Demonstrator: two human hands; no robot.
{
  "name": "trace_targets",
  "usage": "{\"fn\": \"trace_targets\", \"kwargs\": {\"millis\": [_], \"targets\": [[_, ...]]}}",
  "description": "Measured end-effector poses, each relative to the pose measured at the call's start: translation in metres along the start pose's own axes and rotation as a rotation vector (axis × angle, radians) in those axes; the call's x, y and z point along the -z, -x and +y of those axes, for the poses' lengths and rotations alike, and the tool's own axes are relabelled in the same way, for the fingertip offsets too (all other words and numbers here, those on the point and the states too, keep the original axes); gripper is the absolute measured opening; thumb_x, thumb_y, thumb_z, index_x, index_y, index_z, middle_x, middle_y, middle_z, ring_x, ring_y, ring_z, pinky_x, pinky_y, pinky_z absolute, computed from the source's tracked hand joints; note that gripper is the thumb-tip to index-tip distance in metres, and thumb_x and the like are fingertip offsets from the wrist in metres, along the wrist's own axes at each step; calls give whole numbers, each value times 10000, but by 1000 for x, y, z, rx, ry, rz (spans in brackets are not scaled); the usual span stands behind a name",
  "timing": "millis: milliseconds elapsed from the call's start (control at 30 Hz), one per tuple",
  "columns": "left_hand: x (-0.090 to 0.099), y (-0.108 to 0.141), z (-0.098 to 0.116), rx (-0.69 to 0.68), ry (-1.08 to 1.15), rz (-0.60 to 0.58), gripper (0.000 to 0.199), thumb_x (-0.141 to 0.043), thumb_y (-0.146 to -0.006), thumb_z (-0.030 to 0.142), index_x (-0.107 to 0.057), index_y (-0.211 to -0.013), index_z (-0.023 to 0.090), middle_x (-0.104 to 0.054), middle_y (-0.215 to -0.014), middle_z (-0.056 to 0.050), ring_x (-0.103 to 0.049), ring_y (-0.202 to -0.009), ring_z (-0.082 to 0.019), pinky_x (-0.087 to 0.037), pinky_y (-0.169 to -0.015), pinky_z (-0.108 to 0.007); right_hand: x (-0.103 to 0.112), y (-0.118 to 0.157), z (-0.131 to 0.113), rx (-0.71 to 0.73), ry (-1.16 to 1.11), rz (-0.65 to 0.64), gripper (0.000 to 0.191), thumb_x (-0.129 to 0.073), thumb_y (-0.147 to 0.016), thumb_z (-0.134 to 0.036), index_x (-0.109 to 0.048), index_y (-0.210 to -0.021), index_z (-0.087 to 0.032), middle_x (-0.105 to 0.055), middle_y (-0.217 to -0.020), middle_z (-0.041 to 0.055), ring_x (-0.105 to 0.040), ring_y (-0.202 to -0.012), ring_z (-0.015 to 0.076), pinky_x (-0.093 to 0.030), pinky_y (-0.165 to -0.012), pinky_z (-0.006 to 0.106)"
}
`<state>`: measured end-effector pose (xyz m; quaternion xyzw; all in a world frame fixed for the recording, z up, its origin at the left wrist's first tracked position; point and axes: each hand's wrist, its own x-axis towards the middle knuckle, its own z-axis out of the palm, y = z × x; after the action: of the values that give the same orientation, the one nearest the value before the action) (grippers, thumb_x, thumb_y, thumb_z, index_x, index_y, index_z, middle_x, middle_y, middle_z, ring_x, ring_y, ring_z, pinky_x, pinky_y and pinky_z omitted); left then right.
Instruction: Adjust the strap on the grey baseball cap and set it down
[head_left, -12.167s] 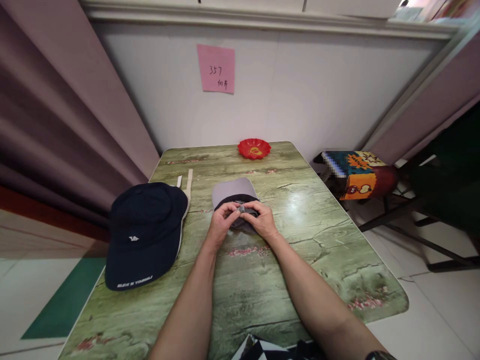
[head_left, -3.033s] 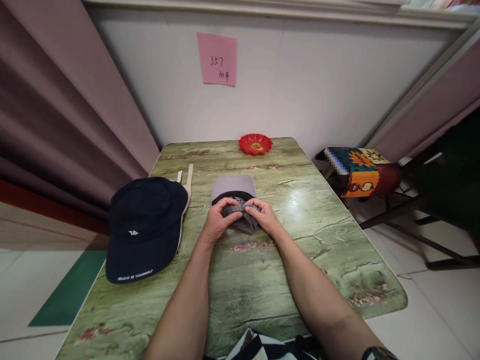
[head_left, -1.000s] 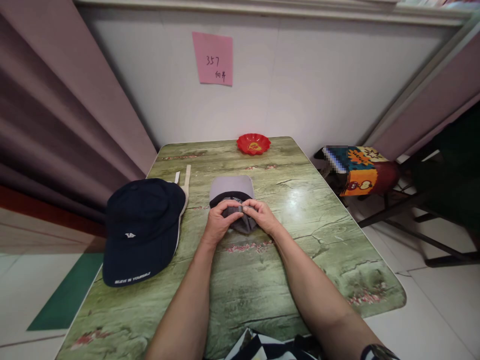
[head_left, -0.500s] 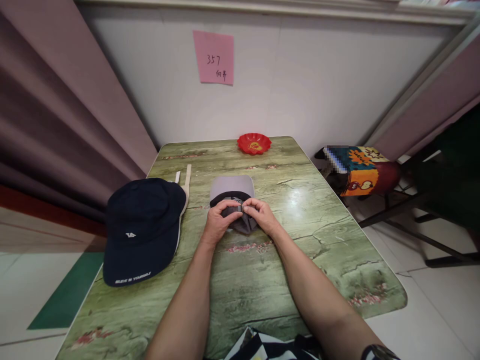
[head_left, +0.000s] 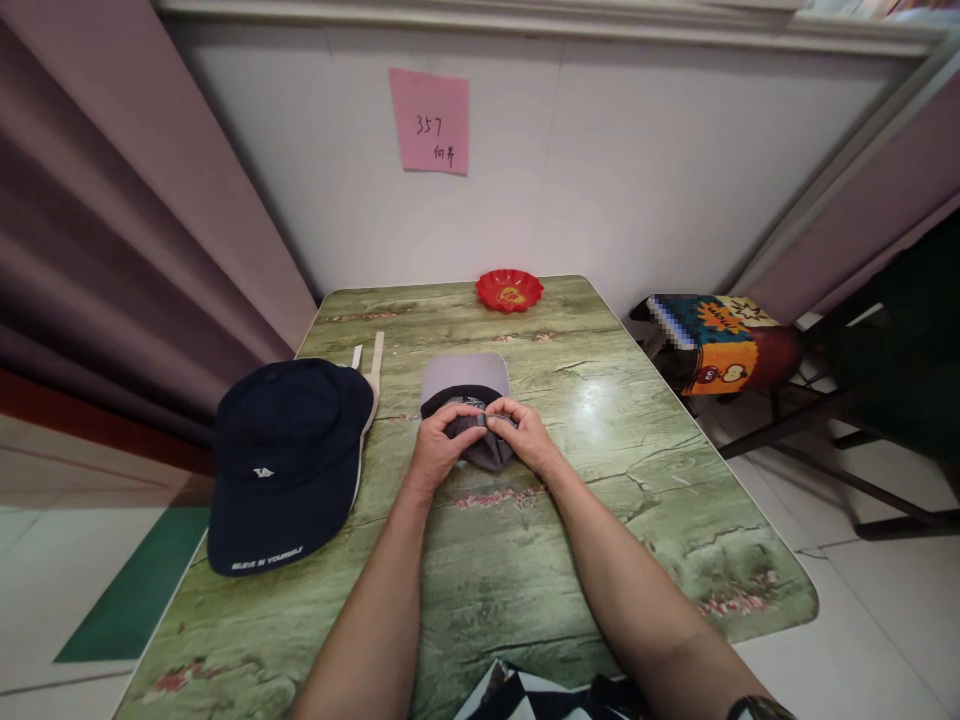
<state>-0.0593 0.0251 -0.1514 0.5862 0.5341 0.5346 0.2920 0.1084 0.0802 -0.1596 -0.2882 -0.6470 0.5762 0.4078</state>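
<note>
A grey cap (head_left: 466,371) lies at the middle of the table, its brim pointing away from me and its dark inside partly showing. My left hand (head_left: 441,440) pinches the cap's back strap between thumb and fingers. From the other side my right hand (head_left: 526,432) pinches the same strap, close to a small buckle between the fingertips. The fingers hide most of the strap. Left of my arms rests a navy cap (head_left: 289,450) with white lettering on its brim. Its two pale strap ends (head_left: 377,355) stick out loose at the back.
A red scalloped dish (head_left: 509,290) stands at the far edge of the green wood-patterned table (head_left: 637,540). Behind it is a white wall with a pink paper note (head_left: 430,122). A stool with a colourful cover (head_left: 724,345) and dark chair legs are at the right.
Both hands keep their pinch on the grey cap's strap, with only tiny finger movement. The whole view has shifted very slightly; the caps and dish stay in place.
</note>
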Motion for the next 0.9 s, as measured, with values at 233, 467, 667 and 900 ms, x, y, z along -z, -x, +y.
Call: {"fn": "trace_targets", "kwargs": {"millis": [233,467,667,900], "targets": [[1,1,-2,12,118,13,326,-746,-743,275,-598,-1022,193,-647,-1003,-57,-628,-978,-195,-489,-932,-353,0,1,-6,73,30,-105,447,-732,-788,-364,-648,-1207,-232,-713,-1006,29,-651,-907,184,-492,-860,312],[12,1,1,-56,128,63,189,-585,-880,312,-632,-1006,179,-637,-1115,-105,-623,-1052,-223,-482,-969,-394,-4,-1,4,84,85,-36,426,-781,-742,-398,-710,-1127,-227,-732,-1121,59,-666,-1046,227,-470,-989,375],[15,-1,8,-165,-229,72,114,-632,-849,280,-706,-888,203,-690,-998,-79,-636,-1002,-225,-476,-956,-407,-6,0,5,83,150,98,303,-768,-748,-385,-740,-992,-208,-752,-980,50,-683,-919,217,-505,-895,348],[12,-1,8,-124,-191,89,83,-678,-797,277,-647,-769,205,-701,-911,-56,-651,-919,-217,-488,-910,-396,-6,0,3,93,166,81,334,-736,-777,-386,-718,-1063,-212,-743,-984,44,-678,-882,201,-514,-840,322]]}}
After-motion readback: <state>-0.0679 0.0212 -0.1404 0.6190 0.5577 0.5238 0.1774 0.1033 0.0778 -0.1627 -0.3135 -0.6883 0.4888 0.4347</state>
